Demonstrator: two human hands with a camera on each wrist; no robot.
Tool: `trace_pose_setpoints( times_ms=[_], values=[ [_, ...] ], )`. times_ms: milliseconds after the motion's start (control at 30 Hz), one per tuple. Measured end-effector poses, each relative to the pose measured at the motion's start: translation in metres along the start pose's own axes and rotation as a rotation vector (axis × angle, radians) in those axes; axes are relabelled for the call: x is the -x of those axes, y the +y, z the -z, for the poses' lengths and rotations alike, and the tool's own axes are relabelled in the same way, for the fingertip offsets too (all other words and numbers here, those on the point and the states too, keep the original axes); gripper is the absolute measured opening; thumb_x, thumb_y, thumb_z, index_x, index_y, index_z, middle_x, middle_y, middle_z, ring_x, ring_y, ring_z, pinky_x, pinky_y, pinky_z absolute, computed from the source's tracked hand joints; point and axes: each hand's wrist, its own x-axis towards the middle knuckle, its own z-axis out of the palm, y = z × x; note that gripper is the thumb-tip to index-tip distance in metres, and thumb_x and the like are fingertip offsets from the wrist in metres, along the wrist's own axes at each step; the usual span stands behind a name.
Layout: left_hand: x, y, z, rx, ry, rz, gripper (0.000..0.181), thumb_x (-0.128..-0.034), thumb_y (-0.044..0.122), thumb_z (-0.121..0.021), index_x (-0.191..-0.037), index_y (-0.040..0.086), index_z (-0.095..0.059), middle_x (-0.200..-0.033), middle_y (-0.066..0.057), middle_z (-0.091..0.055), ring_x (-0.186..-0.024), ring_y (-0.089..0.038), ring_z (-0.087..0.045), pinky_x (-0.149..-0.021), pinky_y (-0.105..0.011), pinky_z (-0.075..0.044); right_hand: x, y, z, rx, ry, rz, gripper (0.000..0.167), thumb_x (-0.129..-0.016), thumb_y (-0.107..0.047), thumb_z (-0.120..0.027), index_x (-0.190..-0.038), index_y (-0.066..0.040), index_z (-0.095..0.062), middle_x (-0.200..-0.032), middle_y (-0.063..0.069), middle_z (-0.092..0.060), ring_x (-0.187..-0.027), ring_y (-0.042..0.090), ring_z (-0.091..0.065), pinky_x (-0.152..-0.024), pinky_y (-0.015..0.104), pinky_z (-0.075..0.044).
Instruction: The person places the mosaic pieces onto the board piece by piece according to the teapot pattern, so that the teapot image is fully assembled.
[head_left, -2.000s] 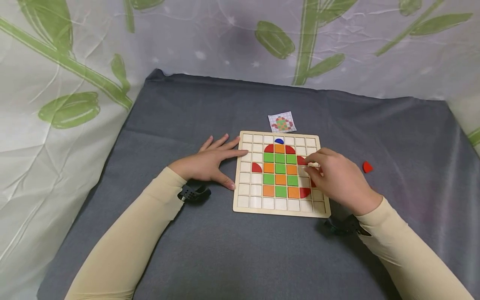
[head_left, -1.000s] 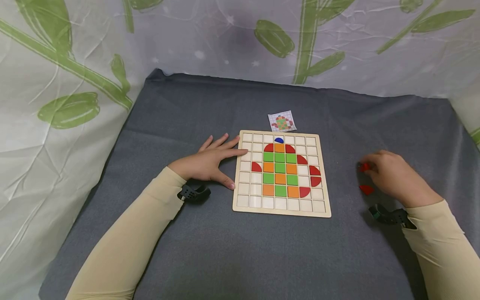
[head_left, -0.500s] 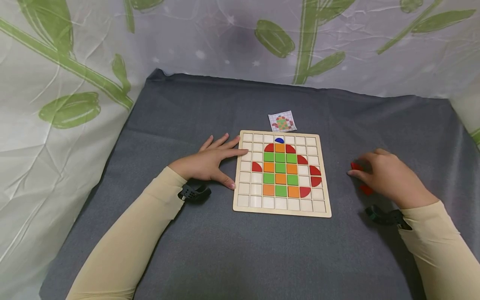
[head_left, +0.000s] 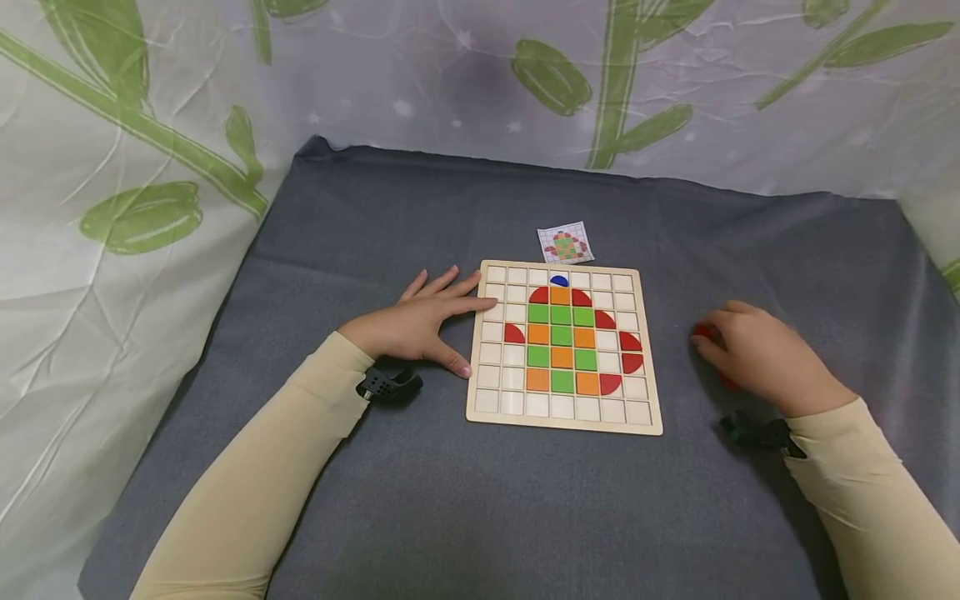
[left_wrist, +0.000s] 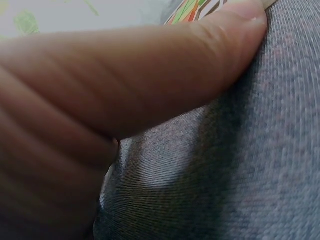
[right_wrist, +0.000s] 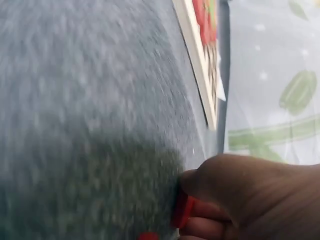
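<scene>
A square wooden grid board (head_left: 498,422) bears green and orange square tiles, red quarter-round tiles and a blue half-round one. My left hand (head_left: 408,327) lies with spread fingers at its left edge, the index finger over the rim and the thumb touching the side. To the right of the board, low over the cloth, my right hand (head_left: 765,354) pinches a red quarter-round tile (right_wrist: 182,210) between thumb and fingers; the hand hides much of it. Another red tile (head_left: 727,382) lies on the cloth, partly covered by that hand.
Behind the board lies a small pattern card (head_left: 566,242) with a printed coloured grid. Dark grey cloth (head_left: 480,508) covers the table. A pale curtain (head_left: 450,83) with green leaves hangs behind and at the left.
My right hand has left the board and gone right to the loose red tiles, where it takes hold of one and edges back leftward with it. The left hand stays put.
</scene>
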Motion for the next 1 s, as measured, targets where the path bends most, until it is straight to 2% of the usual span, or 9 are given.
trace_pose_setpoints(
  times_ms=[200,400,600,767,900,1000],
  values=[
    [0.0,0.0,0.0,0.001,-0.003,-0.005,0.109,-0.0738,0.053,-0.094,-0.165,0.034,-0.038,-0.178,0.005,-0.004,-0.163,-0.023,0.013,-0.126,-0.052,0.019,-0.007,-0.014,0.005,-0.016,-0.03,-0.029,0.015,-0.092,-0.01,-0.076,-0.094,0.005,-0.074,-0.08,0.009,-0.063,-0.07,0.022,-0.056,-0.065,0.044,-0.052],
    [0.0,0.001,0.0,-0.002,-0.006,-0.006,0.108,-0.0747,0.051,-0.094,-0.165,0.033,-0.038,-0.178,0.003,-0.004,-0.163,-0.025,0.013,-0.125,-0.054,0.019,-0.023,-0.033,0.016,-0.055,-0.02,-0.047,0.013,-0.093,-0.013,-0.074,-0.091,0.0,-0.075,-0.078,0.007,-0.069,-0.064,0.018,-0.057,-0.062,0.041,-0.054],
    [0.0,0.0,0.001,-0.016,-0.011,-0.015,0.108,-0.0754,0.054,-0.093,-0.165,0.032,-0.037,-0.178,0.002,-0.004,-0.163,-0.027,0.013,-0.126,-0.055,0.018,-0.045,-0.065,0.017,-0.073,-0.026,0.03,0.014,-0.093,-0.014,-0.073,-0.092,-0.001,-0.074,-0.077,0.006,-0.067,-0.065,0.019,-0.055,-0.06,0.036,-0.049],
    [0.0,-0.001,0.001,-0.017,-0.007,-0.02,0.11,-0.0748,0.053,-0.093,-0.166,0.032,-0.036,-0.178,0.002,-0.004,-0.163,-0.026,0.012,-0.126,-0.054,0.018,-0.061,-0.092,0.013,-0.074,-0.062,0.082,0.013,-0.093,-0.013,-0.072,-0.093,-0.001,-0.074,-0.08,0.007,-0.068,-0.068,0.02,-0.056,-0.061,0.035,-0.05],
    [-0.001,-0.001,0.001,-0.012,0.0,-0.024,0.117,-0.0745,0.053,-0.094,-0.168,0.03,-0.029,-0.178,0.001,-0.004,-0.163,-0.025,0.011,-0.126,-0.053,0.017,-0.073,-0.115,0.008,-0.063,-0.063,0.139,0.012,-0.094,-0.014,-0.069,-0.085,-0.005,-0.071,-0.076,0.006,-0.064,-0.067,0.021,-0.053,-0.061,0.034,-0.048],
    [0.0,-0.002,0.001,-0.011,0.008,-0.022,0.122,-0.0743,0.054,-0.093,-0.17,0.027,-0.022,-0.178,0.002,-0.004,-0.163,-0.023,0.011,-0.126,-0.052,0.017,-0.081,-0.133,0.004,-0.051,-0.036,0.211,0.02,-0.094,-0.013,-0.068,-0.075,-0.009,-0.063,-0.068,0.003,-0.056,-0.063,0.019,-0.049,-0.057,0.032,-0.044]
  ],
)
